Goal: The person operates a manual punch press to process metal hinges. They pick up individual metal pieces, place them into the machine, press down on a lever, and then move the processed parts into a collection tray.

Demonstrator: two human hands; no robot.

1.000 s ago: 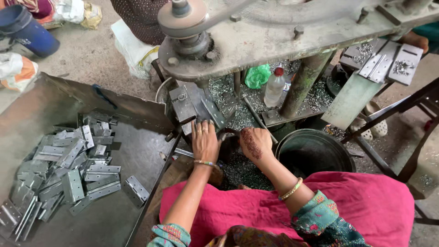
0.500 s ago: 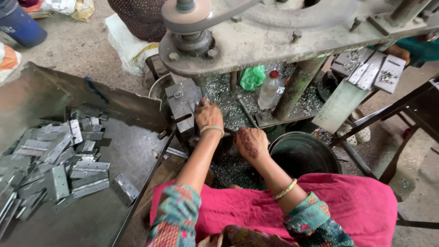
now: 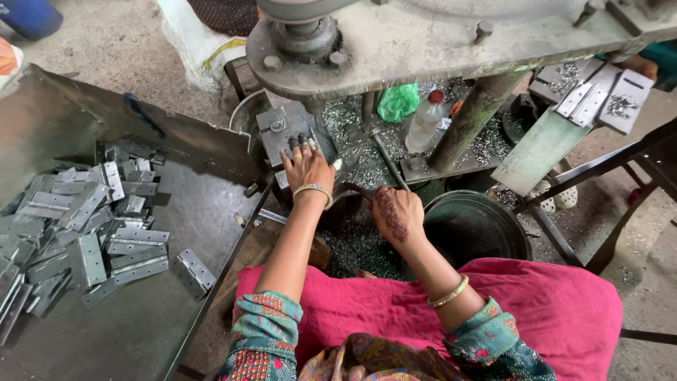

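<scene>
Grey steel block (image 3: 285, 130): low under the round press head (image 3: 303, 28), at the inner end of the sheet-metal tray (image 3: 176, 317). Flat top, one bolt head visible. Judged heavy, rigid, probably fixed; not for lifting. Bare metal, likely oily, so slippery under skin.

Left hand (image 3: 307, 166): palm down, fingers (image 3: 296, 144) stretched forward, slightly spread, tips laid on the block's top face. Touching, not clamped. Cannot tell whether a small part lies under the fingertips.

Right hand (image 3: 398, 215): lower, just beside the left wrist, fingers curled inward. Seemingly closed round a dark curved lever (image 3: 350, 188); grip itself hidden by the back of the hand, so not certain.

Loose hinge plates (image 3: 77, 226): heaped on the tray, well apart from both hands, one stray plate (image 3: 194, 271) nearer the tray edge. Judged thin, stiff, light singly, with sharp stamped edges; best taken by the long edges, thumb against fingers, not by the corners.

Around: bright metal shavings (image 3: 360, 247) on the floor between the hands and beyond the block. Dark round bucket (image 3: 472, 226) just right of the right hand. Clear plastic bottle (image 3: 425, 121) with red cap and green bag (image 3: 397, 102) behind, beside the slanted press column (image 3: 474, 116). Pink cloth (image 3: 536, 303) over the lap.
</scene>
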